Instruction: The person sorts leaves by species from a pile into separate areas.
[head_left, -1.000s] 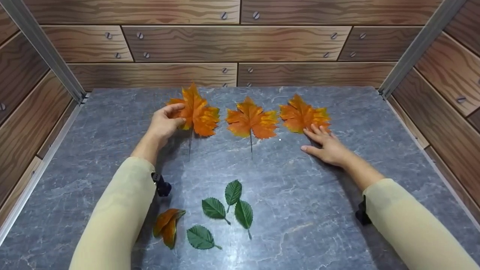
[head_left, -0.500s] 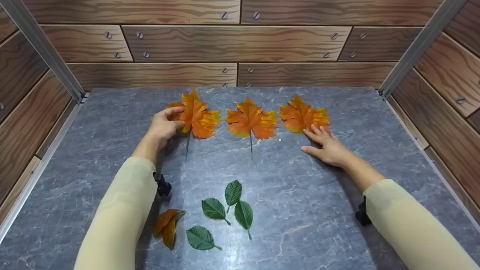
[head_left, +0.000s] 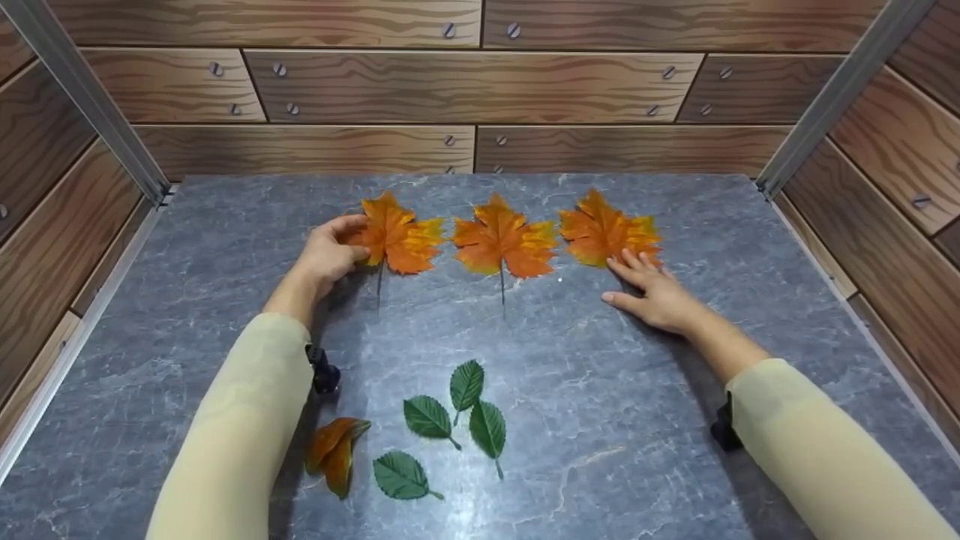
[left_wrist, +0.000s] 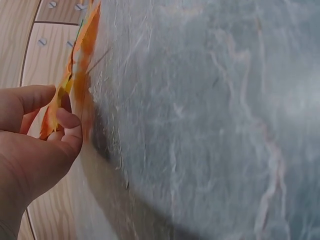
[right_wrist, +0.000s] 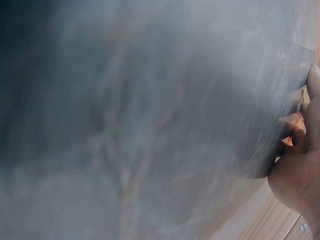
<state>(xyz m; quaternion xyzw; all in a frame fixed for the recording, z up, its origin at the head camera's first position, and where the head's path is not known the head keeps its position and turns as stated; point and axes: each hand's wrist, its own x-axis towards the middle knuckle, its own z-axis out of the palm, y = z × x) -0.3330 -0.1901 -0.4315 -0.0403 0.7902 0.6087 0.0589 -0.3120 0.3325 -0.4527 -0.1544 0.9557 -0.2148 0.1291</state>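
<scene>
Three orange maple leaves stand in a row near the back of the table. My left hand (head_left: 330, 251) pinches the left edge of the left maple leaf (head_left: 397, 236) between thumb and fingers; the left wrist view shows this leaf (left_wrist: 85, 45) just over the tabletop. To its right lies the middle maple leaf (head_left: 501, 236), its thin stem pointing toward me. My right hand (head_left: 652, 292) rests with fingers extended on the lower edge of the right maple leaf (head_left: 600, 225), whose stem is hidden. In the right wrist view that hand (right_wrist: 300, 155) shows only partly.
Several green leaves (head_left: 426, 416) lie at the front middle of the grey marbled table (head_left: 600, 420). A folded brown-orange leaf (head_left: 335, 454) lies beside the left forearm. Wood-patterned panels (head_left: 472, 86) and metal posts (head_left: 90, 105) bound the table's back and sides.
The left maple leaf has come down and slightly toward me, its tip lower and its right edge closer to the middle leaf. My right hand has stayed in place.
</scene>
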